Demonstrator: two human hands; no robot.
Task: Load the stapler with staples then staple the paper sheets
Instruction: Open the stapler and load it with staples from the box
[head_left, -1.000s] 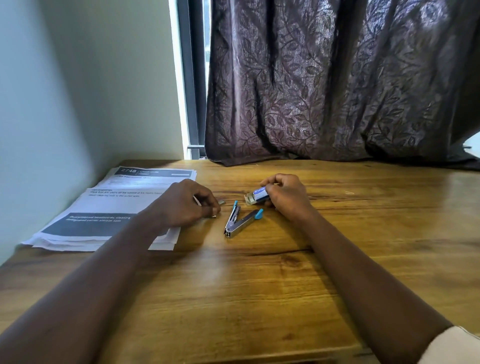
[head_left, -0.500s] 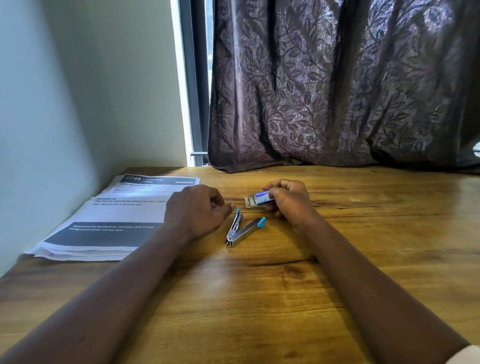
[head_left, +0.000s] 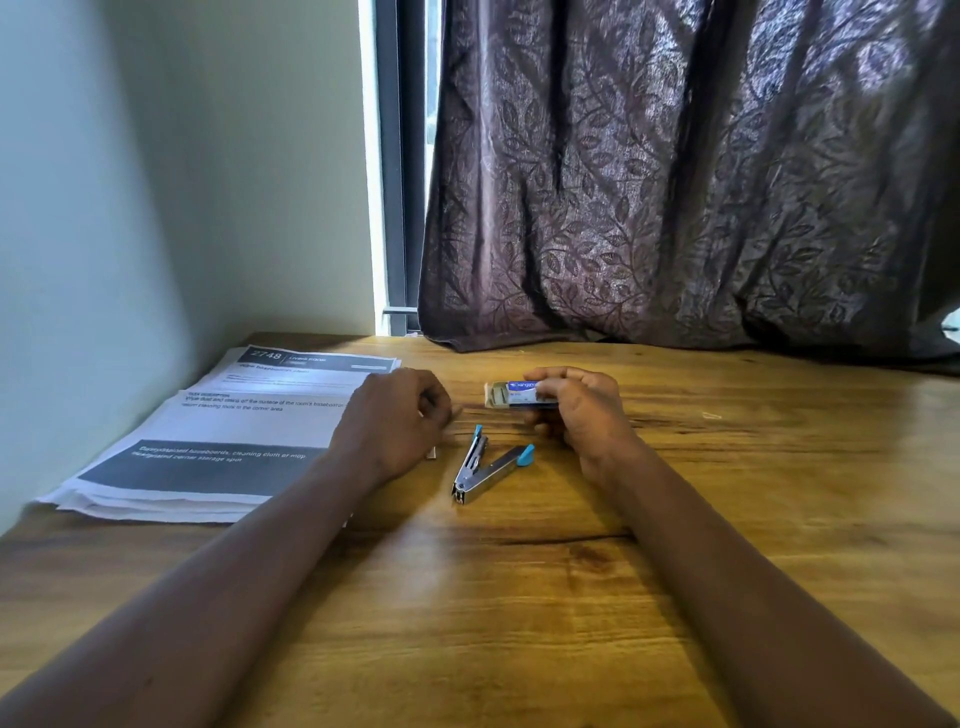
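A small metal stapler (head_left: 480, 470) with blue tips lies opened in a V on the wooden table (head_left: 519, 597). My left hand (head_left: 395, 421) rests just left of it with fingers curled, pinching a short strip of staples (head_left: 432, 453) whose end pokes out under the hand. My right hand (head_left: 582, 410) holds a small blue and white staple box (head_left: 519, 394) a little beyond the stapler, the box's drawer slid open toward the left. A stack of printed paper sheets (head_left: 223, 431) lies at the left, partly under my left forearm.
A pale wall (head_left: 130, 208) borders the table on the left, close to the paper stack. A dark patterned curtain (head_left: 675, 182) hangs at the back and touches the tabletop. Bare wood stretches to the right and toward me.
My left hand has shifted a little right, closer to the stapler, with the staple strip. My right hand keeps hold of the box. The stapler has not moved.
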